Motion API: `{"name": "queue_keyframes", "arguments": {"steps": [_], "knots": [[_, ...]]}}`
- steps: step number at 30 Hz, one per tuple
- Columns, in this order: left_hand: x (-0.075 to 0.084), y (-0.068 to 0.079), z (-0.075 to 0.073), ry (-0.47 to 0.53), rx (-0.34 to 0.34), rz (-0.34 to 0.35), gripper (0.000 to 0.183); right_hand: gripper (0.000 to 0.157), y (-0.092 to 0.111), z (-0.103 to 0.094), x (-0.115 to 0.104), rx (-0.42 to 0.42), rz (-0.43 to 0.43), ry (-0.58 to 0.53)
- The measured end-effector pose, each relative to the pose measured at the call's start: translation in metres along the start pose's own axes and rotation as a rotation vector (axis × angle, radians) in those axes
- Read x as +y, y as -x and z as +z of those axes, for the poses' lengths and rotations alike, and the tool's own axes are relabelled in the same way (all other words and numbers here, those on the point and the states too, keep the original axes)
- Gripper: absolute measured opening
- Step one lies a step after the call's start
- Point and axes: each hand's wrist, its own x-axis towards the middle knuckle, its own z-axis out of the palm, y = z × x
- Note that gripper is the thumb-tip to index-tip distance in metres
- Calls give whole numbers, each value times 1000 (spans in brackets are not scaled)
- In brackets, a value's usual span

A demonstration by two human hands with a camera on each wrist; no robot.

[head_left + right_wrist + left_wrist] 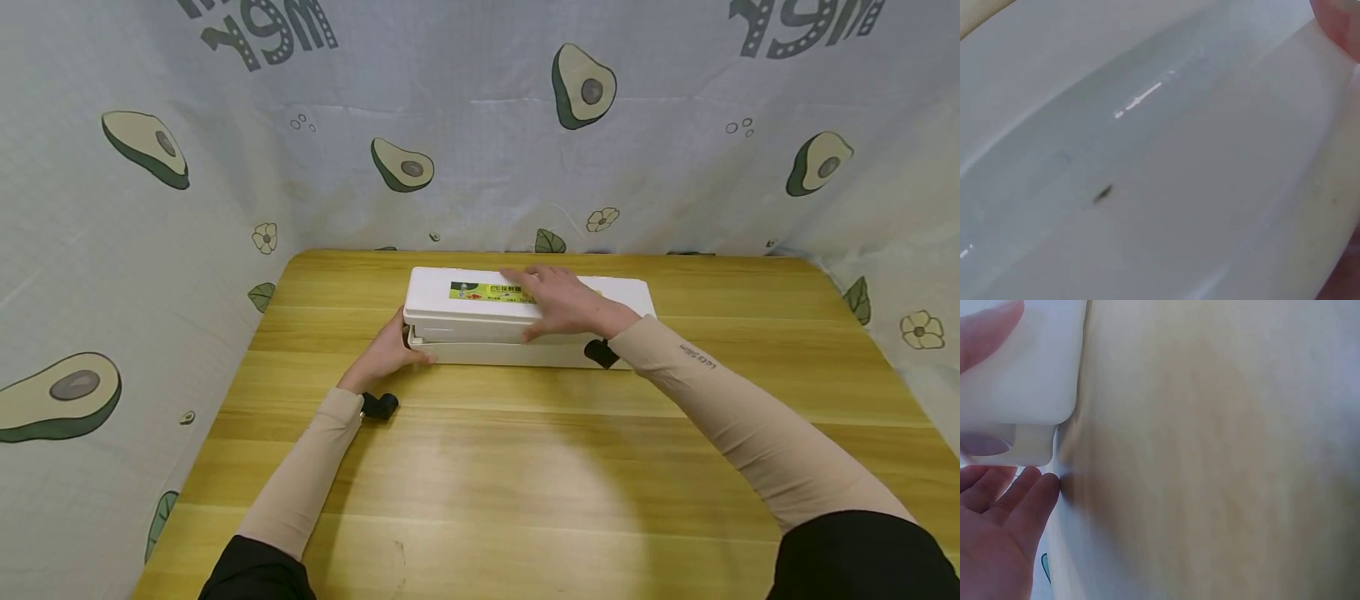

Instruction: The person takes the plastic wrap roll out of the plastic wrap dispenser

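Note:
A long white cling film box [480, 353] with a green and yellow label on its lid [427, 283] lies near the table's back edge. Between lid and base a gap shows at the left end. Gripping that end is my left hand [386, 354], thumb on the front face and fingers along the end; the left wrist view shows the thumb [988, 331] against white plastic. My right hand [566, 300] rests spread over the lid, partly covering the label, with its thumb at the lid's front edge. White plastic [1222, 156] fills most of the right wrist view.
The wooden table [480, 483] extends in front of the box and to both sides. Behind it hangs a pale cloth [480, 167] printed with avocados. Small black wrist mounts [380, 407] sit on both wrists.

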Motion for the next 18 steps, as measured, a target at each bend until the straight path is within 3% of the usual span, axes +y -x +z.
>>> {"name": "queue_keyframes", "arguments": {"steps": [6,9,14,18], "knots": [[3,1,-1,-11,-14,6,99,104,8,-8,5,72,2,0],[13,5,-2,8,-30,4,98,103,15,-13,9,116,12,3],[29,11,-3,21,-40,6,96,103,29,-21,19,165,80,-43],[25,10,-2,19,-39,5,97,102,42,-25,31,189,164,-84]]}}
